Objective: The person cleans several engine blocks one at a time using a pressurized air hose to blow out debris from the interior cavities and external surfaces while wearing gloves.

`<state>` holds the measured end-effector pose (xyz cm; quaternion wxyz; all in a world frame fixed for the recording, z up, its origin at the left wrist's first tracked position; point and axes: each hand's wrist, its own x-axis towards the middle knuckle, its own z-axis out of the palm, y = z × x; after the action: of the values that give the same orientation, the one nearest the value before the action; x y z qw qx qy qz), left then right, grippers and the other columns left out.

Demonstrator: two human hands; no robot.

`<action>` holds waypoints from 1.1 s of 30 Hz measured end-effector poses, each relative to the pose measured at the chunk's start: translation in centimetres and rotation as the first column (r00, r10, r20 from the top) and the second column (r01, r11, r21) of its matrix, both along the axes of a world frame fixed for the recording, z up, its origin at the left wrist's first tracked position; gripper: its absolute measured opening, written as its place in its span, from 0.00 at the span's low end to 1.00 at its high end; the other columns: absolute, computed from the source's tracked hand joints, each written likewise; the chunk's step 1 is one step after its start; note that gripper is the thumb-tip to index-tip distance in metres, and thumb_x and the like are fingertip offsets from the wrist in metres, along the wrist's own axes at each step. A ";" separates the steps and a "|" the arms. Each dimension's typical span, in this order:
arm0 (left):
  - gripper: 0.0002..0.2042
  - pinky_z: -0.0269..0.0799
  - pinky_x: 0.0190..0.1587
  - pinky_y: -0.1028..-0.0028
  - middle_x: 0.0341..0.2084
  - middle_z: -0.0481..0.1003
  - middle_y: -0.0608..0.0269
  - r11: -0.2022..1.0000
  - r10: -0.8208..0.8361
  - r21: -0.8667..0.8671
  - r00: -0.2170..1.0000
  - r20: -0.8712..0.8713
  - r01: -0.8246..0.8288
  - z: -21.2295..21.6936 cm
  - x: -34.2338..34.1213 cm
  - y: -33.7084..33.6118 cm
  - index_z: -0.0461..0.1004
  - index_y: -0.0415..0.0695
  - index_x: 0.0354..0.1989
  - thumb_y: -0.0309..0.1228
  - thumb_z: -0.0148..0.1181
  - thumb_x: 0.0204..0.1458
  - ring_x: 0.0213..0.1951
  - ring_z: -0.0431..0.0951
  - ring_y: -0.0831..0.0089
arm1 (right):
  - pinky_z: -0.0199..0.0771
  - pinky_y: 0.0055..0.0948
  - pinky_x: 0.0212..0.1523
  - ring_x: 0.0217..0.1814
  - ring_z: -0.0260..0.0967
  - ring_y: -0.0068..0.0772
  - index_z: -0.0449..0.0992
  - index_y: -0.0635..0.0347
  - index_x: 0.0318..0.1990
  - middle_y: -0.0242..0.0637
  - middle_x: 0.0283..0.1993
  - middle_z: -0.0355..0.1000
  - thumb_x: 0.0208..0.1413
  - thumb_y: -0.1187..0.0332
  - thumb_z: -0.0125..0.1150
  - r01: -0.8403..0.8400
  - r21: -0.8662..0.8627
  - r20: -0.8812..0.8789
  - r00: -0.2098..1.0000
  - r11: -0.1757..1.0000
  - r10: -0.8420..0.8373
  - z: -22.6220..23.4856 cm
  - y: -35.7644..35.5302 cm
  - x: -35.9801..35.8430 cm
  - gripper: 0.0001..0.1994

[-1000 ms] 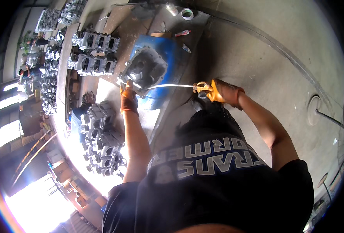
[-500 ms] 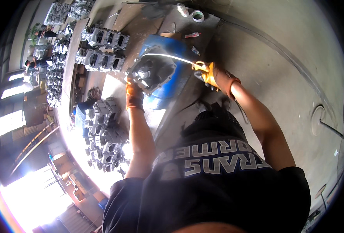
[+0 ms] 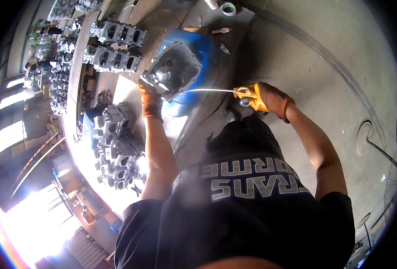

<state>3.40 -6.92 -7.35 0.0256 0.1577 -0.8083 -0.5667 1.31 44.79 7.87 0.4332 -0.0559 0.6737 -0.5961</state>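
Note:
A grey cast metal housing (image 3: 174, 69) lies on a blue drum (image 3: 207, 58) in front of me. My left hand (image 3: 150, 99), in an orange glove, grips the near lower edge of the housing. My right hand (image 3: 263, 98), also gloved in orange, is shut on the handle of a thin metal rod tool (image 3: 203, 90). The rod reaches left from that hand, and its tip sits at the lower rim of the housing.
Several grey metal castings lie in rows on the long bench (image 3: 113, 49) to the left, more in a pile (image 3: 117, 148) nearer me. A tape roll (image 3: 228, 8) lies past the drum. Concrete floor (image 3: 324, 67) spreads to the right. A person (image 3: 31, 67) stands far left.
The view has shifted, so the housing and drum sit higher and larger. My right hand has dropped lower, and the rod now lies nearly level at the housing's lower rim.

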 end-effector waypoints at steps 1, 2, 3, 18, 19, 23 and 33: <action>0.30 0.53 0.58 0.64 0.55 0.62 0.62 0.956 0.104 0.269 0.993 0.049 -0.114 1.5 -0.9 2.1 0.60 0.48 0.60 0.58 0.36 0.58 0.56 0.60 0.66 | 0.71 0.24 0.40 0.39 0.73 0.28 0.75 0.62 0.47 0.37 0.43 0.77 0.58 0.67 0.54 0.001 0.102 -0.013 1.000 0.995 0.001 0.2 0.6 0.0 0.13; 0.30 0.57 0.54 0.65 0.52 0.62 0.62 0.840 0.222 0.482 0.968 0.113 -0.249 3.4 -1.5 4.2 0.59 0.48 0.59 0.57 0.38 0.57 0.53 0.62 0.68 | 0.71 0.25 0.40 0.39 0.74 0.28 0.76 0.62 0.46 0.36 0.43 0.77 0.58 0.66 0.53 -0.006 0.196 -0.022 1.000 0.981 0.011 0.5 1.1 0.0 0.13; 0.23 0.64 0.44 0.70 0.42 0.66 0.64 0.810 0.290 0.496 0.949 0.125 -0.313 5.1 -1.3 5.9 0.62 0.45 0.54 0.49 0.41 0.59 0.43 0.67 0.71 | 0.71 0.26 0.40 0.39 0.74 0.28 0.76 0.62 0.45 0.37 0.42 0.77 0.58 0.65 0.53 -0.069 0.333 -0.084 0.991 0.940 0.102 3.3 1.1 -0.4 0.13; 0.13 0.65 0.29 0.78 0.30 0.69 0.71 0.889 0.330 0.334 0.944 0.007 -0.313 6.6 -0.8 7.4 0.70 0.47 0.41 0.40 0.44 0.56 0.31 0.70 0.78 | 0.73 0.36 0.42 0.42 0.74 0.47 0.77 0.57 0.41 0.46 0.39 0.76 0.48 0.56 0.65 0.070 0.235 -0.507 0.860 0.969 0.061 -5.8 -10.2 -2.5 0.17; 0.13 0.66 0.30 0.78 0.30 0.69 0.70 0.885 0.335 0.337 0.942 0.017 -0.321 7.0 -1.0 7.9 0.70 0.46 0.42 0.38 0.44 0.55 0.31 0.70 0.79 | 0.73 0.36 0.43 0.42 0.74 0.47 0.77 0.57 0.41 0.46 0.39 0.76 0.48 0.56 0.65 0.052 0.239 -0.448 0.892 0.970 0.063 -5.3 -11.3 -2.6 0.17; 0.15 0.67 0.29 0.79 0.31 0.70 0.69 0.873 0.290 0.400 0.956 0.035 -0.279 8.5 -1.3 8.9 0.69 0.44 0.47 0.37 0.47 0.53 0.32 0.70 0.80 | 0.73 0.37 0.44 0.44 0.74 0.45 0.77 0.57 0.42 0.46 0.41 0.76 0.47 0.58 0.66 0.037 0.255 -0.495 0.863 0.966 0.097 -8.8 -14.3 -2.0 0.17; 0.18 0.65 0.26 0.78 0.29 0.72 0.69 0.866 0.344 0.366 0.937 0.057 -0.340 9.8 -1.3 10.7 0.68 0.48 0.47 0.46 0.46 0.56 0.29 0.73 0.78 | 0.73 0.32 0.44 0.42 0.75 0.45 0.77 0.58 0.44 0.46 0.41 0.76 0.48 0.59 0.66 -0.130 0.463 -0.329 0.893 0.876 0.307 -3.6 -7.3 -0.4 0.18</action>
<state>2.13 3.73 2.49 0.0997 0.2974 -0.6460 -0.6959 0.92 37.51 4.24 0.3565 -0.1549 0.8501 -0.3554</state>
